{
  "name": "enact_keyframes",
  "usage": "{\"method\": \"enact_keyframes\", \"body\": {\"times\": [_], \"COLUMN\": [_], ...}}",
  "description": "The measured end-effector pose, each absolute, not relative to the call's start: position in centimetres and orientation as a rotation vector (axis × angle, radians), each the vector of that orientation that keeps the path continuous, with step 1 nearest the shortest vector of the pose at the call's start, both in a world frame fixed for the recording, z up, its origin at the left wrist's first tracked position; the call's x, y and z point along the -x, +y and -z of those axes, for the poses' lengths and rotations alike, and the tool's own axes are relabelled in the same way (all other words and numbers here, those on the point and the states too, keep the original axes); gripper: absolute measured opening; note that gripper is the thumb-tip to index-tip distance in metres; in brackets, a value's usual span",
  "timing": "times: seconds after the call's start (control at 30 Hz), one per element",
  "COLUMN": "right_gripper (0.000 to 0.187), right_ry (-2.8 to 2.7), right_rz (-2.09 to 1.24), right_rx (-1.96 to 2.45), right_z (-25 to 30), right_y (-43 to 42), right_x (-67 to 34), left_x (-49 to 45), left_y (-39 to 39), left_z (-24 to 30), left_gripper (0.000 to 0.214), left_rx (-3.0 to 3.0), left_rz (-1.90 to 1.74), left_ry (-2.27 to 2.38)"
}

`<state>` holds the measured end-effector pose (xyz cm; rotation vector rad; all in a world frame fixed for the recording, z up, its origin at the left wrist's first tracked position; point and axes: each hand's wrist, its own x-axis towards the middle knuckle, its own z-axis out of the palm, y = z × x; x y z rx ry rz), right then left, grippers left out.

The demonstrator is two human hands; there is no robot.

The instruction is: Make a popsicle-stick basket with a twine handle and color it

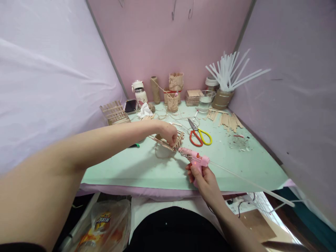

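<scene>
The left arm comes from the near left, is bent at the elbow, and stretches to the right. The left hand points its fingers downward. The right forearm reaches from the near right; the right hand is curled firmly.

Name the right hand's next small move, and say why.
Probably squeeze out a little glue with the right hand: the pink glue gun it grips has its tip close to the craft-stick frame, its indicator light glows, a glue stick runs into its back, and the left hand is on the frame.
</scene>
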<state>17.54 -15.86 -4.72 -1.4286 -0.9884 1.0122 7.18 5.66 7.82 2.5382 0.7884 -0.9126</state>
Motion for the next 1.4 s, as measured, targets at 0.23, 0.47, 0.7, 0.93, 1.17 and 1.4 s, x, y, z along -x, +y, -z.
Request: {"method": "enact_keyframes", "body": {"times": [0.23,0.47,0.7,0.93,1.17,1.4], "right_gripper": [0.056,0.055,0.057,0.057,0.058,0.055], "right_ry": [-0.997,-1.035,-1.060,-1.088,-1.097,-1.095], "right_rz": [-1.017,-0.989,-0.960,-0.934,-0.951,-0.960], "right_rx": [1.428,1.454,1.478,1.504,1.511,1.512], "right_z": [4.55,4.47,4.55,4.78,4.87,5.02], "right_y": [-15.65,-15.62,-15.53,-15.53,-15.59,-15.59], "right_x": [-17.44,-17.41,-17.40,-17.34,-17.43,-17.43], "left_x": [-6.71,-6.55,-6.63,-6.66,-6.71,-6.74], "left_y": [6.38,6.50,6.45,6.56,6.39,6.15], "left_z": [-7.06,-7.00,-7.07,-6.99,-7.20,-7.38], "left_gripper": [0.026,0.023,0.025,0.021,0.023,0.020], "left_rx": [-2.522,-2.502,-2.491,-2.468,-2.494,-2.501], "left_rz": [0.905,0.881,0.907,0.908,0.927,0.915], "left_ry": [0.763,0.744,0.766,0.774,0.748,0.773]}}
